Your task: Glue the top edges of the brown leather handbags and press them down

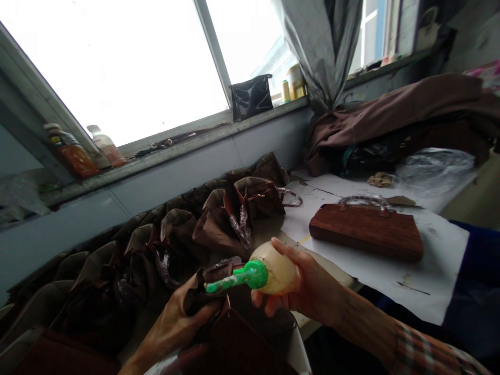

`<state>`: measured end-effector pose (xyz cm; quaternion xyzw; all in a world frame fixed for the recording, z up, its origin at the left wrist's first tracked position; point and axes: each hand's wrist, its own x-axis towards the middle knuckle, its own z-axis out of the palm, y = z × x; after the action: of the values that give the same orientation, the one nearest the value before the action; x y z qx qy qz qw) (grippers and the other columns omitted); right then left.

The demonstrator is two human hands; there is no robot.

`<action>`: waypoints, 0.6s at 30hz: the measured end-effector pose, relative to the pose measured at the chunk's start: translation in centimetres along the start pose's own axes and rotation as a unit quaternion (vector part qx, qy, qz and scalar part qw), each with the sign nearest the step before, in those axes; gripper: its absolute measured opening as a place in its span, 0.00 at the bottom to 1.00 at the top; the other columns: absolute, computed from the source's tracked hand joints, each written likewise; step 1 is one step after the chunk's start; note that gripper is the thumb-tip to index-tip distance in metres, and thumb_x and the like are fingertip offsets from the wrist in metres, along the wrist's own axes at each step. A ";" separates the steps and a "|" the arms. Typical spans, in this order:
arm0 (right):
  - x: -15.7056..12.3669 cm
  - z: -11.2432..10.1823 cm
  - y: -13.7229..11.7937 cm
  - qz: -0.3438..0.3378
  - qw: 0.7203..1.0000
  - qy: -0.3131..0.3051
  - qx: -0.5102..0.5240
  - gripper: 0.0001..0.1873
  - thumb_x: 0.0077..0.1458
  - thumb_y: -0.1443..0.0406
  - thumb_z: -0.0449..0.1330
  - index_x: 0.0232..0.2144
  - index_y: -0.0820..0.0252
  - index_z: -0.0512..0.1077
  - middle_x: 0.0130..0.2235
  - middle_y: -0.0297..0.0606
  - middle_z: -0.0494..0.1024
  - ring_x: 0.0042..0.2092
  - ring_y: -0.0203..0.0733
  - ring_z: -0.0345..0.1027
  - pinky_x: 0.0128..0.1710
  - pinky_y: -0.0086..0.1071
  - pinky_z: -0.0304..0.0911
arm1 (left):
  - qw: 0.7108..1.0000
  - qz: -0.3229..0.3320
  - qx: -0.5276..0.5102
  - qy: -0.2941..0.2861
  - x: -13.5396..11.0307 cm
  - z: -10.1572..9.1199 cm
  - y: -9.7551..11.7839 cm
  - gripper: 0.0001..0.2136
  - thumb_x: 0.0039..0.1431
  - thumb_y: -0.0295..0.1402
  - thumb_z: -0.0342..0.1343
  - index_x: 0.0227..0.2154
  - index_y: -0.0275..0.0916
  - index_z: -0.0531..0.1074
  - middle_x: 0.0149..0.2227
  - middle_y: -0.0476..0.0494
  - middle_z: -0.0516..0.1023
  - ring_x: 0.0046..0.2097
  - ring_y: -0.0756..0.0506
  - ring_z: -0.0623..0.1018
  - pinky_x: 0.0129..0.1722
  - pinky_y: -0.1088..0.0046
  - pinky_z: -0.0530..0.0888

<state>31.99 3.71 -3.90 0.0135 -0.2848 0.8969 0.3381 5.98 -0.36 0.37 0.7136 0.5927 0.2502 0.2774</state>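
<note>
Squeeze bottle (278, 270) with a green nozzle lies sideways in the right hand (314, 291), whose fingers wrap around its pale body. The nozzle tip meets a dark brown leather piece (213, 286) that the left hand (172, 323) pinches closed. Beyond the left hand stands a row of brown bags (195, 224). Beyond the right hand, a brown handbag (365, 232) lies on white paper (433, 271).

Left hand (174, 320), right hand (312, 291) seemingly clenched

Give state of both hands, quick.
Left hand: closed, gripping brown leather piece.
Right hand: closed around squeeze bottle.
</note>
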 end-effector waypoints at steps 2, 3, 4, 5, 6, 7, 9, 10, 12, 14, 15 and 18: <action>-0.3 0.0 -0.1 0.001 1.000 -0.015 0.012 0.32 0.74 0.49 0.49 0.44 0.74 0.80 0.36 0.53 0.86 0.37 0.49 0.85 0.34 0.32 0.81 | 1.000 0.002 0.025 -0.002 0.1 0.0 -0.3 0.18 0.55 0.47 0.62 0.42 0.40 0.81 0.36 0.42 0.84 0.38 0.38 0.82 0.38 0.70 0.79; -0.4 0.0 -0.2 0.000 1.000 -0.020 0.016 0.31 0.73 0.50 0.51 0.44 0.74 0.80 0.36 0.52 0.86 0.38 0.49 0.85 0.34 0.33 0.81 | 0.999 0.015 0.028 0.001 0.1 0.0 -0.7 0.19 0.56 0.48 0.61 0.42 0.40 0.81 0.35 0.43 0.84 0.37 0.39 0.82 0.37 0.70 0.79; -0.6 0.1 -0.2 -0.002 1.000 -0.022 0.020 0.30 0.73 0.50 0.52 0.44 0.74 0.80 0.36 0.52 0.86 0.38 0.49 0.85 0.34 0.33 0.81 | 0.999 0.032 0.026 0.003 0.1 0.0 -1.2 0.19 0.57 0.48 0.60 0.44 0.40 0.81 0.35 0.43 0.83 0.37 0.39 0.82 0.37 0.69 0.80; -0.7 0.1 -0.2 -0.005 1.000 -0.022 0.021 0.30 0.72 0.50 0.53 0.44 0.74 0.81 0.37 0.52 0.86 0.38 0.49 0.85 0.35 0.33 0.82 | 0.998 0.051 0.021 -0.002 0.1 0.0 -1.7 0.20 0.59 0.48 0.60 0.46 0.41 0.81 0.35 0.43 0.84 0.37 0.39 0.82 0.38 0.69 0.80; -0.9 0.1 -0.3 -0.008 1.000 -0.019 0.022 0.30 0.72 0.50 0.53 0.44 0.74 0.81 0.37 0.53 0.87 0.38 0.49 0.85 0.35 0.33 0.81 | 0.998 0.068 0.015 -0.009 0.2 -0.1 -2.1 0.20 0.61 0.48 0.58 0.47 0.41 0.82 0.35 0.43 0.84 0.37 0.39 0.82 0.38 0.69 0.80; -1.0 0.1 -0.2 -0.011 1.000 -0.016 0.023 0.30 0.72 0.50 0.53 0.44 0.74 0.81 0.37 0.53 0.87 0.38 0.49 0.86 0.35 0.32 0.81 | 0.996 0.083 0.010 -0.016 0.2 -0.1 -2.4 0.19 0.64 0.48 0.57 0.47 0.41 0.82 0.35 0.43 0.84 0.37 0.39 0.82 0.37 0.70 0.80; -1.3 0.1 -0.2 -0.019 0.999 -0.009 0.025 0.30 0.73 0.50 0.52 0.44 0.74 0.81 0.37 0.54 0.87 0.37 0.48 0.85 0.34 0.32 0.81 | 0.992 0.118 0.014 -0.033 0.4 -0.3 -2.6 0.18 0.69 0.47 0.53 0.44 0.41 0.83 0.34 0.42 0.83 0.37 0.39 0.82 0.36 0.71 0.80; -1.4 0.0 -0.2 -0.023 0.999 -0.005 0.028 0.30 0.73 0.51 0.52 0.44 0.74 0.81 0.36 0.54 0.87 0.37 0.48 0.85 0.34 0.31 0.81 | 0.989 0.138 0.023 -0.038 0.5 -0.4 -2.5 0.18 0.70 0.46 0.51 0.43 0.41 0.83 0.35 0.42 0.83 0.37 0.40 0.82 0.34 0.72 0.80; -1.6 -0.1 -0.3 -0.027 0.999 0.002 0.032 0.30 0.73 0.51 0.53 0.43 0.73 0.81 0.36 0.53 0.87 0.37 0.47 0.85 0.34 0.31 0.81 | 0.982 0.180 0.047 -0.023 0.8 -0.6 -2.4 0.19 0.70 0.46 0.51 0.40 0.40 0.84 0.41 0.38 0.83 0.37 0.41 0.82 0.35 0.72 0.80; -1.7 -0.2 -0.3 -0.027 0.999 0.006 0.030 0.29 0.72 0.50 0.54 0.43 0.73 0.81 0.35 0.53 0.87 0.37 0.47 0.85 0.34 0.30 0.81 | 0.976 0.207 0.068 0.007 1.1 -0.6 -2.5 0.18 0.70 0.46 0.52 0.39 0.41 0.84 0.53 0.34 0.81 0.45 0.39 0.83 0.43 0.68 0.81; -1.7 -0.3 -0.3 -0.026 0.999 0.008 0.027 0.29 0.71 0.50 0.55 0.43 0.73 0.81 0.35 0.54 0.87 0.36 0.47 0.85 0.34 0.30 0.81 | 0.973 0.220 0.071 0.023 1.3 -0.6 -2.7 0.18 0.70 0.46 0.53 0.40 0.41 0.84 0.57 0.33 0.79 0.52 0.36 0.82 0.50 0.65 0.80; -1.6 0.0 -0.4 -0.021 1.000 0.010 0.016 0.26 0.67 0.50 0.61 0.44 0.72 0.81 0.35 0.51 0.87 0.36 0.47 0.85 0.33 0.31 0.81 | 0.966 0.254 0.043 0.030 1.5 -0.6 -3.5 0.18 0.68 0.50 0.54 0.46 0.44 0.82 0.60 0.36 0.79 0.64 0.32 0.74 0.63 0.58 0.72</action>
<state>33.47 3.03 -4.08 0.0159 -0.2665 0.8943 0.3592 3.36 1.71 -1.59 0.8441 0.4099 0.3083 0.1562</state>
